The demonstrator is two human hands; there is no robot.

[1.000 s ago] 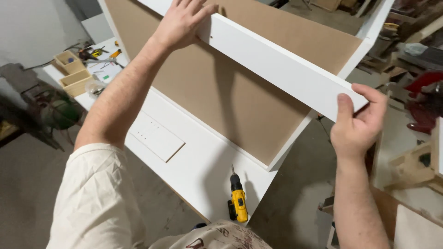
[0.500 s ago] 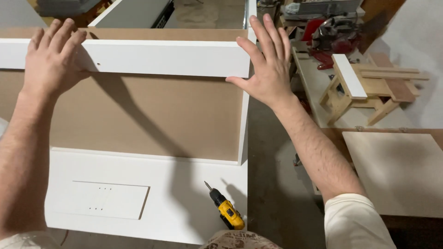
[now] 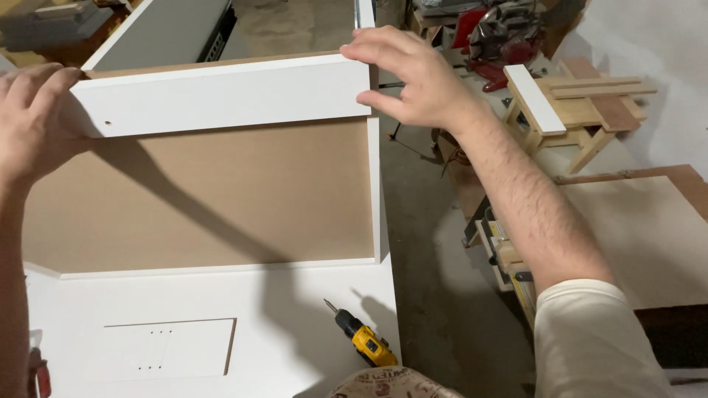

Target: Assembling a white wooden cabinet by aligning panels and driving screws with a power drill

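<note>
A long white board (image 3: 221, 96) lies across the far edge of a cabinet box with a brown back panel (image 3: 199, 195). My left hand (image 3: 33, 118) grips the board's left end. My right hand (image 3: 409, 77) holds its right end, fingers curled over the top corner. The box's white side wall (image 3: 376, 184) runs down under the board's right end. Closer to me, a yellow cordless drill (image 3: 361, 340) lies on the white worktop (image 3: 295, 317), and a small white panel (image 3: 169, 348) with drilled holes sits to its left.
A small wooden stool (image 3: 568, 110) with a white slat stands at the right, beside a red power tool (image 3: 494, 33). A brown sheet (image 3: 641, 228) leans at the far right. Bare concrete floor (image 3: 435, 280) runs between the worktop and those items.
The view swung round from an angled look to square-on. The white board came down from raised and tilted to level on the box's far edge. Both hands stay on its ends.
</note>
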